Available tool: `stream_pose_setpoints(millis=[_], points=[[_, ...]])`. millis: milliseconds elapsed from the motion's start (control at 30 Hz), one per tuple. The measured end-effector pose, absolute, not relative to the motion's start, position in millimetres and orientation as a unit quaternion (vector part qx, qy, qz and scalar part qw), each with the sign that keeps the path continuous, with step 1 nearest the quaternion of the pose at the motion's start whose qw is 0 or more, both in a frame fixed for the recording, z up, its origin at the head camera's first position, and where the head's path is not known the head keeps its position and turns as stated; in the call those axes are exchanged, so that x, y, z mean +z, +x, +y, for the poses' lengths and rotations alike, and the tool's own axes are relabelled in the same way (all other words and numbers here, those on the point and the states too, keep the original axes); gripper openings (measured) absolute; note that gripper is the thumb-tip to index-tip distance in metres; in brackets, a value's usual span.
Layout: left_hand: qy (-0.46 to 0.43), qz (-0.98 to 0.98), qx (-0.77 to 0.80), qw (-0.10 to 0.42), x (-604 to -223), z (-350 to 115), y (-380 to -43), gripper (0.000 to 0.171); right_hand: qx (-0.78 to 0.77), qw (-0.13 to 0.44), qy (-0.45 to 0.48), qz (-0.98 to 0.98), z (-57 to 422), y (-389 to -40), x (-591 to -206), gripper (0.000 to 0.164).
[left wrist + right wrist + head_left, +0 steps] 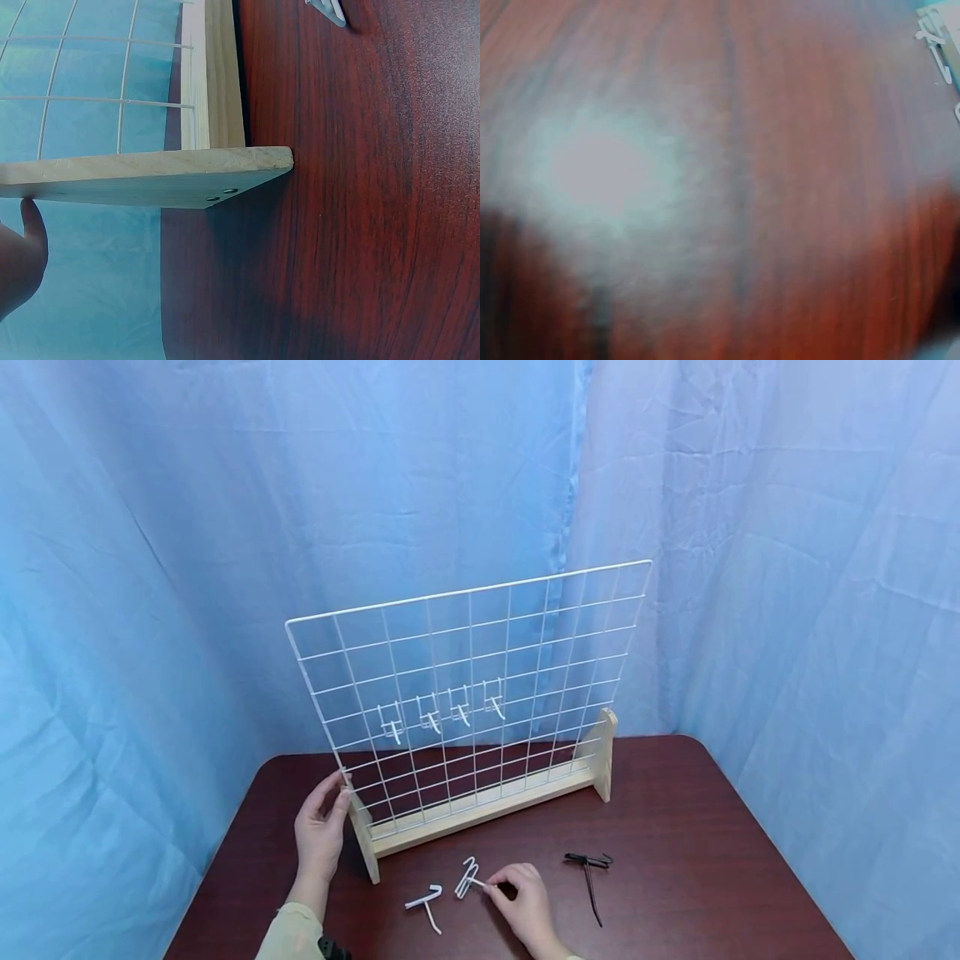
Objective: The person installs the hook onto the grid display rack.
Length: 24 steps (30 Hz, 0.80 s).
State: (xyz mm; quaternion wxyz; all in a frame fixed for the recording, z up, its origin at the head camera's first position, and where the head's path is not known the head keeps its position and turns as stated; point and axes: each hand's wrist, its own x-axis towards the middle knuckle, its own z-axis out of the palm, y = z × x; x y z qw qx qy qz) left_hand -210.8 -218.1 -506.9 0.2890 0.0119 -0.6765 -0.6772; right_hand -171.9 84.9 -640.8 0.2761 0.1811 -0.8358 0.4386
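A white wire grid panel (487,647) stands upright, leaning slightly, in a wooden stand (480,810). At the stand's left upright, my left hand (318,831) pinches the top with thumb and fingers. The left wrist view catches the thumb (26,247) against that wooden side piece (150,169). Between the right thumb and fingertips is the prong of a white wire hook (465,878), just above or on the table; the right hand (525,902) holds it in front of the stand. A second white hook (427,906) lies to its left.
Several white hooks (461,708) hang in a row on the grid's middle. A black hook (590,868) lies on the dark red-brown table (697,843) to the right. Blue curtains (450,485) surround the table's back and sides. The right wrist view is mostly blurred tabletop.
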Motion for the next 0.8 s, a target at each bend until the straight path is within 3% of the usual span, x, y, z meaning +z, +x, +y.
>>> stream_pose_setpoints(millis=[300,567,800], points=[[0.006,-0.677,-0.675,0.292,-510.6,-218.3,-211.2,0.034,0.481,0.252,0.103,-0.833,85.8,-178.4,-630.5,0.022],[0.014,-0.678,-0.675,0.29,-511.6,-219.3,-211.8,0.034,0.487,0.257,0.097,-0.829,83.6,-189.2,-618.3,0.023],[0.015,-0.679,-0.675,0.288,-511.3,-218.3,-210.8,0.033,0.525,0.221,0.082,-0.817,78.0,-187.5,-614.6,0.024]])
